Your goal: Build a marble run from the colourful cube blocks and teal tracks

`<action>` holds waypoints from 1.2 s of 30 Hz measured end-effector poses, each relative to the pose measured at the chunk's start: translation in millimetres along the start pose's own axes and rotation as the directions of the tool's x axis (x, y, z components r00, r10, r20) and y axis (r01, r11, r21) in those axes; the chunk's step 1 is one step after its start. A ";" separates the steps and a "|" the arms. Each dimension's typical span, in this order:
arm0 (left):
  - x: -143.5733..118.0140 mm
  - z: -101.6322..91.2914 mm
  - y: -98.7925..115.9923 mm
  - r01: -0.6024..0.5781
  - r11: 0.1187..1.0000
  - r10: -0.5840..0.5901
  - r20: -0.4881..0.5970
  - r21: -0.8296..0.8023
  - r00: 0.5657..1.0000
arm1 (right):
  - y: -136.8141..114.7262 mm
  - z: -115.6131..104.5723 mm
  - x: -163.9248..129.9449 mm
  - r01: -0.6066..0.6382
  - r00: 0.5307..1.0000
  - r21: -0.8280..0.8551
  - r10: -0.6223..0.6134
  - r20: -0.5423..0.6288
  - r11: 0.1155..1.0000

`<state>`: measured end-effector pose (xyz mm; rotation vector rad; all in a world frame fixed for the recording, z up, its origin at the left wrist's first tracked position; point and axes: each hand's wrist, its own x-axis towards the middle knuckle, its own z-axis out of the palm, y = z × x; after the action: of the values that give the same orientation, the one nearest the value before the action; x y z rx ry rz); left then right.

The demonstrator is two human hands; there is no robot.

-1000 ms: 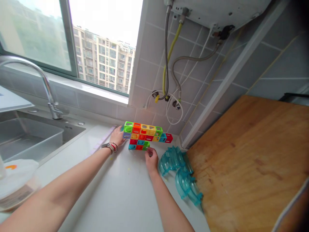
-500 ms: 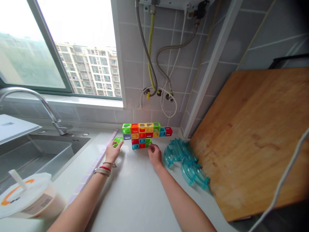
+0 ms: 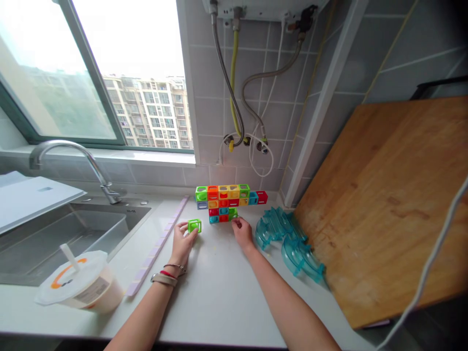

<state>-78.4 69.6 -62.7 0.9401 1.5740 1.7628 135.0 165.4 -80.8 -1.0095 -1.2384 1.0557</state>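
Observation:
My left hand (image 3: 184, 242) pinches a loose green open-sided cube block (image 3: 194, 225) between thumb and fingers, just above the counter and left of the block wall. The block wall (image 3: 223, 203) stands upright, built of several red, orange, yellow, blue and green cubes; its upper rows reach out past the narrower lower rows on both sides. My right hand (image 3: 243, 232) is closed, fingertips together against the lower right corner of the wall, by a green cube (image 3: 233, 213). Whether something sits between those fingertips is hidden.
Translucent teal curved track pieces (image 3: 281, 226) lie right of my right hand, beside a leaning wooden board (image 3: 395, 204). A lilac strip (image 3: 157, 251) runs along the left, near a lidded cup with a straw (image 3: 86, 287) and the sink (image 3: 141, 217). Hoses (image 3: 234, 92) hang behind.
My left hand has drawn the green cube block toward me, away from the wall's left side, and turned it. My right hand stays at the wall's lower right. The view has shifted slightly left.

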 end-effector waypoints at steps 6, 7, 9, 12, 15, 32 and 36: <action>46.5 9.6 19.3 0.133 0.972 -0.114 0.104 -0.192 0.988 | 1.2 1.0 -0.2 0.020 1.000 -0.039 -0.019 0.022 0.999; 54.4 11.2 21.0 0.142 0.970 -0.122 0.109 -0.196 0.987 | 1.4 0.9 -0.2 0.022 0.999 -0.047 -0.021 0.029 0.999; 66.7 13.0 22.1 0.157 0.965 -0.141 0.088 -0.209 0.986 | 2.0 0.7 -0.1 0.034 0.998 -0.084 -0.029 0.051 0.996; 77.1 10.3 21.6 0.167 0.958 -0.179 -0.030 -0.234 0.983 | 2.8 0.7 -0.1 0.064 0.995 -0.165 -0.051 0.081 0.984; 84.2 5.3 25.9 0.168 0.946 -0.220 -0.166 -0.278 0.961 | 2.6 0.9 -0.3 0.078 0.993 -0.203 -0.059 0.099 0.976; 97.9 18.3 60.3 0.134 0.946 -0.120 0.065 -0.296 0.991 | -2.8 -1.0 -1.7 0.080 0.993 -0.217 -0.059 0.100 0.973; 97.9 15.9 50.7 0.037 0.975 -0.041 -0.016 -0.218 0.999 | -0.5 -0.2 -1.2 0.080 0.993 -0.222 -0.058 0.105 0.972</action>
<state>-120.6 151.4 0.2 0.7819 1.3676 1.8778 135.2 164.1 -80.5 -1.0888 -1.4889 0.9339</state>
